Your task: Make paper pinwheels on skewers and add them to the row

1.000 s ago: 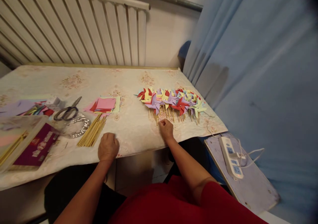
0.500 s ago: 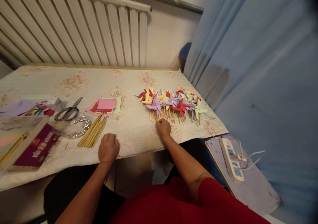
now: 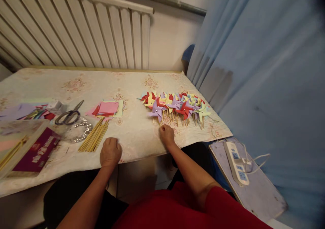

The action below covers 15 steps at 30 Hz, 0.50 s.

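My left hand (image 3: 110,151) rests at the table's near edge, its fingers curled in with nothing showing in them. To its left lies a bundle of thin wooden sticks (image 3: 94,136). My right hand (image 3: 167,136) is closed in a pinch around the lower end of a stick, which carries a purple paper pinwheel (image 3: 156,110). Just behind that one is a dense group of paper pinwheels (image 3: 184,110) in red, yellow, purple and pale green, their sticks pointing toward me. Where my fingers meet the stick is partly hidden.
Left of the sticks are a coil of silvery pins (image 3: 83,130), scissors (image 3: 68,117), and a purple-labelled bag (image 3: 38,151). Stacked coloured paper squares (image 3: 108,107) lie mid-table. A power strip (image 3: 236,163) sits on a low stool at right, beside a blue curtain (image 3: 266,86).
The purple pinwheel by my right hand has turned, now showing a red blade behind it. Both hands stay in nearly the same places.
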Available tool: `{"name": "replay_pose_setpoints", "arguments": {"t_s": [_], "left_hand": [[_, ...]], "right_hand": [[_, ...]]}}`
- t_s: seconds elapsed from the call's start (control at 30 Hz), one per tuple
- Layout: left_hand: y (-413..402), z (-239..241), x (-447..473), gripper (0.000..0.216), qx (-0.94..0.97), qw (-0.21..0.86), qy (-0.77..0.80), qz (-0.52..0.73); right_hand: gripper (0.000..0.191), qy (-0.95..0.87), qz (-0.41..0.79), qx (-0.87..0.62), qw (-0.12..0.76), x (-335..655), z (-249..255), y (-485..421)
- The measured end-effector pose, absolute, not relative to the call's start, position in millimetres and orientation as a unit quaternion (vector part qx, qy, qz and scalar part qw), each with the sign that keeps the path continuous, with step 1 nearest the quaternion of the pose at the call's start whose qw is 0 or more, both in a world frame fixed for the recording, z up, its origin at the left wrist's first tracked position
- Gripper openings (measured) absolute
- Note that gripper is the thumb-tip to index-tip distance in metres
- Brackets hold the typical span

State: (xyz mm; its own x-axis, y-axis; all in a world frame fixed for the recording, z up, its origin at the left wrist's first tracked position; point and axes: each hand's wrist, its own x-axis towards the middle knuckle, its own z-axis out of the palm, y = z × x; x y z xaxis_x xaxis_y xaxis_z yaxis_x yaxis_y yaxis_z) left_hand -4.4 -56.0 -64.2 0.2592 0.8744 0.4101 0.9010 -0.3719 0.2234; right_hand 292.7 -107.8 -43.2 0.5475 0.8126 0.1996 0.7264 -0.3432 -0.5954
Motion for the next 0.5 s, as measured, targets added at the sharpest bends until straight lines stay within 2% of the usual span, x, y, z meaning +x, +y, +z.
{"name": "replay_pose_setpoints", "arguments": {"t_s": [0.27,0.5], "left_hand": [[-56,-64,-4,0.012,-0.791,0.023,-0.563,-0.238],[-56,-64,-5,0.012,-0.794,0.027,-0.560,-0.235]], "right_hand": [[0.017,-0.519,0.045,-0.786,0.331,294,-51,-134],[0.020,-0.433,0.037,-0.815,0.384,317,-54,-129]]}}
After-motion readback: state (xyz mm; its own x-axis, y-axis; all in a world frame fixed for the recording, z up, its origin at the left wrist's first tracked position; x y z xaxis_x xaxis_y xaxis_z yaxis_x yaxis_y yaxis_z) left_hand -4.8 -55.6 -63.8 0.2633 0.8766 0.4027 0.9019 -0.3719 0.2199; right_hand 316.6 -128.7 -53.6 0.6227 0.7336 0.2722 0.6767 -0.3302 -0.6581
